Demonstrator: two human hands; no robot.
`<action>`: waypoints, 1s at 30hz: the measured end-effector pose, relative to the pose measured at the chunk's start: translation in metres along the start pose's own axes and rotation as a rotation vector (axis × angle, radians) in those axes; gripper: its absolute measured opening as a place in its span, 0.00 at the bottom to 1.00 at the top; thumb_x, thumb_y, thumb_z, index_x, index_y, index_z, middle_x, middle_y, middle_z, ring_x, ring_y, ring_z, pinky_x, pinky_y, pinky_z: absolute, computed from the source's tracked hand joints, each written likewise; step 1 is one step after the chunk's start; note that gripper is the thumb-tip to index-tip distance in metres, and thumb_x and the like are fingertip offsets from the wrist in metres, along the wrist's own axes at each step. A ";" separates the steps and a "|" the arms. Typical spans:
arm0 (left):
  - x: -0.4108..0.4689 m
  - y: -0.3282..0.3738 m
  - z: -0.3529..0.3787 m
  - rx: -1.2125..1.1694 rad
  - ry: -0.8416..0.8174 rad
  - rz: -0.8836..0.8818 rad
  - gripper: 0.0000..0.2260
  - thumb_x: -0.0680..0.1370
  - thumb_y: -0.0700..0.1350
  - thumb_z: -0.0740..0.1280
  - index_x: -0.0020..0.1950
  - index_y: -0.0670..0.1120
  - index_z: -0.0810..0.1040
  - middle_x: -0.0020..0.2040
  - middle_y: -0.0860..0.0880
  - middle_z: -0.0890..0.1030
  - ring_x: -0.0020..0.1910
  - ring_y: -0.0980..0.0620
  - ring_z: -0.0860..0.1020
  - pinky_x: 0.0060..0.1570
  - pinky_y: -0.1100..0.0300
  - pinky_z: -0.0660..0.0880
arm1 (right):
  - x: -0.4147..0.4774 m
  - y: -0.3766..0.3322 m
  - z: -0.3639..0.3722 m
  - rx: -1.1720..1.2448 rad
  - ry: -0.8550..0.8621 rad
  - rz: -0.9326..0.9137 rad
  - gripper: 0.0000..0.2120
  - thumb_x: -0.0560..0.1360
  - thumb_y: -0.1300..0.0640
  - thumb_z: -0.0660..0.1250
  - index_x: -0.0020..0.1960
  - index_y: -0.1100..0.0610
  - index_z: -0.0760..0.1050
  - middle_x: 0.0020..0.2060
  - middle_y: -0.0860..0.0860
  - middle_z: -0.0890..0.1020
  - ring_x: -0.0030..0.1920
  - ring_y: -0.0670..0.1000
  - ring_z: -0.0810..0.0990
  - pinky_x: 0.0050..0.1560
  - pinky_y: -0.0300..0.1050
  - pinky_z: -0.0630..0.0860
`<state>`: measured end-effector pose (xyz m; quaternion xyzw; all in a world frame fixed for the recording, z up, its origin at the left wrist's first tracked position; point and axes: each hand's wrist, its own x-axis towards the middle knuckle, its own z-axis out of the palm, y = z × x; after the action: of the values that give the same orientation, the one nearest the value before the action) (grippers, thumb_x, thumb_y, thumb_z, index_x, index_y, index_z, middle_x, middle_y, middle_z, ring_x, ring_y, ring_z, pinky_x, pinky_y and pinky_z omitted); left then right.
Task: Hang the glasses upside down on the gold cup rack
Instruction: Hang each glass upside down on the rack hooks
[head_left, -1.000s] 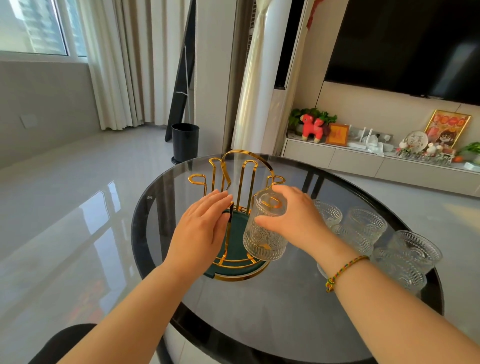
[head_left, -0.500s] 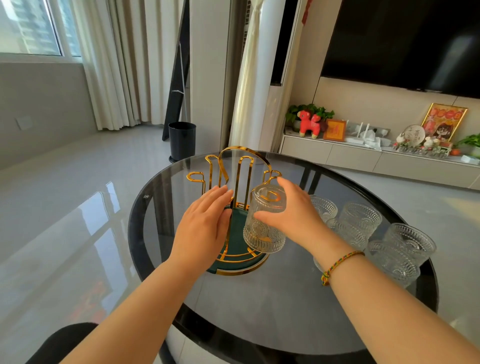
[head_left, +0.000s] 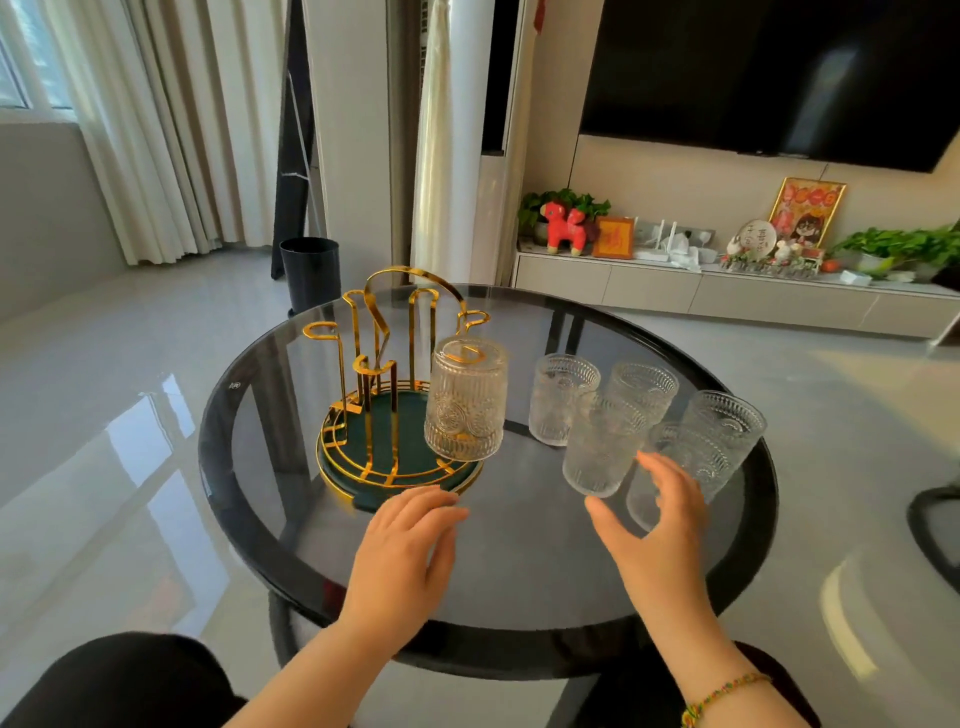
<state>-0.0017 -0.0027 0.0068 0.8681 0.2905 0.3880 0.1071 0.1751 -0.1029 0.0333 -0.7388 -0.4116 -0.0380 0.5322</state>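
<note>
Room: bare tabletop at your 6 o'clock edge.
Left hand: fingers loose, empty, near rack.
Right hand: spread, empty, beside glasses.
Hung glass: inverted, rack's 3 o'clock.

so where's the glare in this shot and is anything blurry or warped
Head view: window glare streaks the glossy floor at left and sheens the glass table; the right hand looks slightly motion-blurred; wide-angle bending bows the TV and cabinet edges; the hung glass stays sharp.
</note>
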 end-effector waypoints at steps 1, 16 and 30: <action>-0.004 -0.002 0.005 0.006 -0.046 -0.048 0.08 0.70 0.37 0.69 0.47 0.45 0.80 0.49 0.45 0.83 0.55 0.48 0.77 0.52 0.46 0.75 | -0.003 0.006 -0.002 0.005 0.060 0.036 0.29 0.63 0.61 0.73 0.61 0.58 0.67 0.60 0.53 0.69 0.63 0.54 0.65 0.62 0.47 0.64; -0.001 -0.012 0.027 0.210 -0.518 -0.232 0.19 0.78 0.54 0.54 0.69 0.54 0.60 0.73 0.53 0.60 0.73 0.52 0.55 0.72 0.54 0.52 | 0.024 0.067 -0.002 0.046 0.076 0.434 0.48 0.63 0.55 0.74 0.71 0.57 0.46 0.69 0.60 0.64 0.67 0.60 0.65 0.67 0.56 0.64; -0.009 -0.015 -0.001 -0.025 -0.067 -0.289 0.12 0.72 0.39 0.68 0.55 0.46 0.77 0.52 0.45 0.82 0.52 0.44 0.79 0.49 0.53 0.75 | 0.031 0.074 -0.003 0.147 0.133 0.480 0.39 0.61 0.57 0.75 0.66 0.58 0.58 0.63 0.59 0.71 0.60 0.59 0.72 0.53 0.48 0.69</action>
<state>-0.0137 0.0042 -0.0039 0.8282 0.4038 0.3431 0.1824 0.2444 -0.0945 -0.0063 -0.7706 -0.1903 0.0711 0.6041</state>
